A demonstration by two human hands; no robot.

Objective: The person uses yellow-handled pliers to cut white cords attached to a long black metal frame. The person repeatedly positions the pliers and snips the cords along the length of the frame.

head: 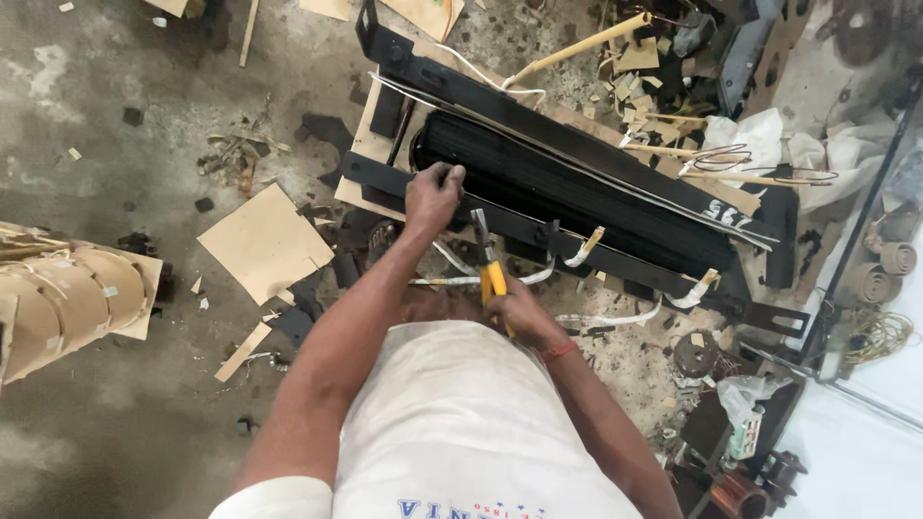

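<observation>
- My left hand (432,195) is curled with its fingers pressed down on the near black frame bar (500,219) of the long black laminated core (567,187); the fingertips sit at the bar's upper edge, right beside the left end of the stacked plates
- My right hand (519,309) is closed round the yellow handles of a pair of pliers (488,264); the metal nose points up toward the near bar and ends just short of it, close to my left wrist
- The core lies slanting on the concrete floor (106,125), running from upper left to lower right, clamped between two black bars; a piece of brown board (370,144) shows under its left end
- Pale tape strips (586,245) hang off the near bar, and more loose strips lie on the floor near my right hand
- A flat sheet of cardboard (264,242) lies well to the left of my left arm; curved cardboard pieces (67,298) are stacked at the far left edge
- Scraps, tubes and wire loops litter the floor beyond the core
</observation>
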